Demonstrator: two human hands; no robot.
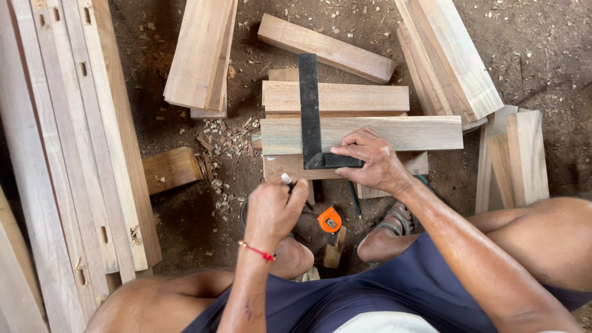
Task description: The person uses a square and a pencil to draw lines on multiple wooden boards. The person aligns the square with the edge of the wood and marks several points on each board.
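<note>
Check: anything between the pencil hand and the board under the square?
Nothing visible. The left hand holds a pencil just short of the board, with only open ground and a lower board between. The right hand presses the square flat, off to the side of the pencil tip.

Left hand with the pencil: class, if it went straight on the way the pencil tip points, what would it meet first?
Probably the lower board just ahead of the left hand, near the black square that the right hand presses down; depth is unclear.
</note>
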